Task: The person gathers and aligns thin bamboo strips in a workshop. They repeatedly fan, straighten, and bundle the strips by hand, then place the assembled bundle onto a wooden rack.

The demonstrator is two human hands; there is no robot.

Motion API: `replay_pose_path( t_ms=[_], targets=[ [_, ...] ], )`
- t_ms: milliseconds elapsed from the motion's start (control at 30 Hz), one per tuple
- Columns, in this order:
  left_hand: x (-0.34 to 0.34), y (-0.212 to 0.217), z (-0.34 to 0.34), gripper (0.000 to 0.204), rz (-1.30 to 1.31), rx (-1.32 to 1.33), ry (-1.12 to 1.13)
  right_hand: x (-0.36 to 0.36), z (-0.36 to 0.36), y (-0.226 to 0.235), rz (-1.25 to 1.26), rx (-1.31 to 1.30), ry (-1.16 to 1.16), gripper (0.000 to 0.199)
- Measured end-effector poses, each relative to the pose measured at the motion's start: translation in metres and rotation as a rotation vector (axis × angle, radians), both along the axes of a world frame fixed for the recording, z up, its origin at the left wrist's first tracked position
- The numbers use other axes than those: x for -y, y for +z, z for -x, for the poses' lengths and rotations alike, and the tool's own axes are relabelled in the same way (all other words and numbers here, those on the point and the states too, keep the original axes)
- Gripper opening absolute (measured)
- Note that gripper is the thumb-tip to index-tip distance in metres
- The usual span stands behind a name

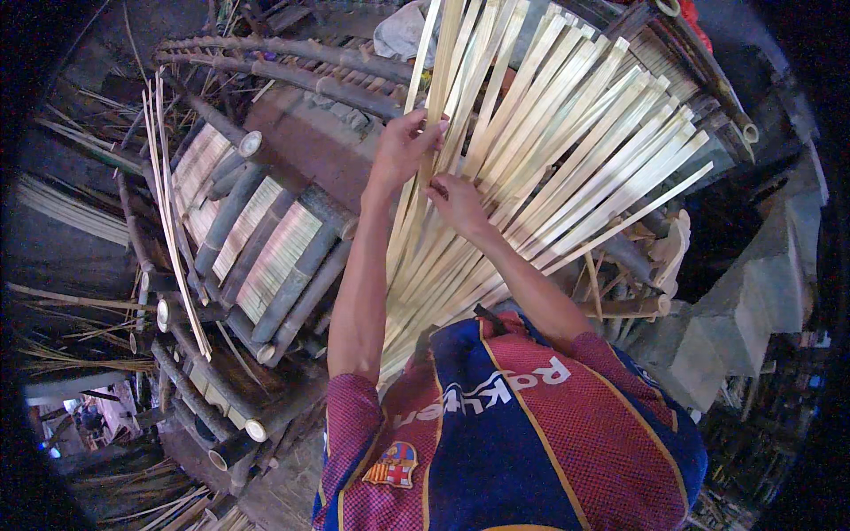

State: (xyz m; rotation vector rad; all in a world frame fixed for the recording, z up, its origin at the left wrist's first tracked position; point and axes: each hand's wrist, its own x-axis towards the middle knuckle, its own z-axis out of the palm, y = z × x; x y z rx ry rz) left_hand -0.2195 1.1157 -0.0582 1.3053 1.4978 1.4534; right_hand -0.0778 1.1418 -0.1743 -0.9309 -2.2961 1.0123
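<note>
Twisting too hard could split a thin strip; a slack pinch could let neighbours tangle. Ahead of the striped shirt, by the left edge of a fan of pale strips, the right hand angles inward, fingers curled narrow, grip unclear. Just beyond, the left hand reaches forward, pinching at least 1 strip.

Dim interior, slatted bamboo furniture frame.
Beyond frame: brown floor, curved bamboo-pole rails. Well right of it: grey stepped structure. Below its left end: small bright opening; surroundings shadowed.
</note>
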Motion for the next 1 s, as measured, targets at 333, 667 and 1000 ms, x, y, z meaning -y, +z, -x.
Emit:
replay_pose_path(
  t_ms=[333,667,1000],
  targets=[
    [0.0,0.001,0.0,0.023,0.03,-0.024,-0.032,0.008,-0.005,-0.002,-0.198,-0.024,-0.017,0.022],
    [-0.002,-0.001,-0.005,0.02,-0.001,-0.01,0.008,0.018,-0.03,-0.029,-0.291,0.091,0.1,0.018],
    [-0.003,-0.006,-0.004,0.036,-0.026,-0.071,0.096,0.02,-0.096,-0.059,-0.132,-0.014,-0.2,0.019]
  ],
)
